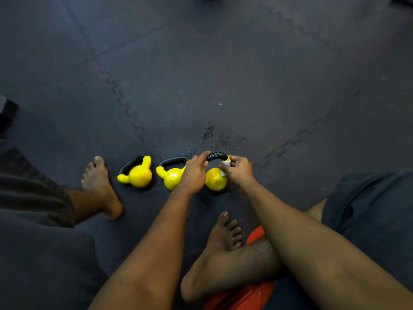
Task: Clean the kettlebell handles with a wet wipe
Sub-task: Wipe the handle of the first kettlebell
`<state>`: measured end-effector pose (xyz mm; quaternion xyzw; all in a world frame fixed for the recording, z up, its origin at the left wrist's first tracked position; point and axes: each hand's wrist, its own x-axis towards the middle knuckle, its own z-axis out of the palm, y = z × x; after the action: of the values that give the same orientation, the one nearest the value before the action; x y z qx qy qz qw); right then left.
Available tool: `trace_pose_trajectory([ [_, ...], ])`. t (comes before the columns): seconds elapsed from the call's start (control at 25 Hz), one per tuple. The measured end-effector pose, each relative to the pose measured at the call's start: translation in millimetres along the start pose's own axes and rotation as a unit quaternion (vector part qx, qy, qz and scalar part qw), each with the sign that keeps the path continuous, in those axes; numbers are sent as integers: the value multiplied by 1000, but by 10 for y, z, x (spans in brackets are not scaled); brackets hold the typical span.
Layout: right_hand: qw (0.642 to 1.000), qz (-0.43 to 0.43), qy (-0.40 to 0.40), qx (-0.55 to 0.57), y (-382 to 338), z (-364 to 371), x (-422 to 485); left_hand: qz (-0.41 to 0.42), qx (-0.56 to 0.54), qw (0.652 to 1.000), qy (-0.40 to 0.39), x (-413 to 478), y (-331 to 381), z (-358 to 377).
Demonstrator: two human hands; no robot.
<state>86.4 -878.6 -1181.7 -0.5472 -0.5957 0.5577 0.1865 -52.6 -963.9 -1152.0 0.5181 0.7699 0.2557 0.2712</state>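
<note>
A gym: interlocking dark rubber floor mats (223, 63) and three yellow kettlebells (138, 175).

Dim, even indoor light
Glare spots sit on the yellow kettlebells (138, 175); floor (223, 63) seams bow toward darkened edges (wide-angle lens).

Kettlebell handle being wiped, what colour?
Glossy black handle, white wet wipe wrapped on one end, yellow body. Head view, the only one.

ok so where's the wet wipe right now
Head view, near centre: the wet wipe is pinched in the right hand against the right end of the handle of the rightmost kettlebell, while the left hand holds the handle's other end.
</note>
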Motion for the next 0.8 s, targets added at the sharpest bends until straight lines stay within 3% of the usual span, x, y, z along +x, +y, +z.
trace_pose_trajectory([
  [0.12,993,13,-92,73,-29,-43,52,-14,-17,1000,2,-57,-54,-43],
  [0.2,994,11,-85,69,-38,-24,41,-18,-18,1000,6,-77,-39,-38],
  [0.44,985,14,154,-79,-88,253,-142,-47,20,998,24,-27,129,38],
  [0.56,980,23,191,-58,-112,289,-168,-43,18,999,26,-37,203,80],
  [0.8,997,-2,-64,-36,-50,-54,94,-50,-10,999,13,-26,10,-7],
])
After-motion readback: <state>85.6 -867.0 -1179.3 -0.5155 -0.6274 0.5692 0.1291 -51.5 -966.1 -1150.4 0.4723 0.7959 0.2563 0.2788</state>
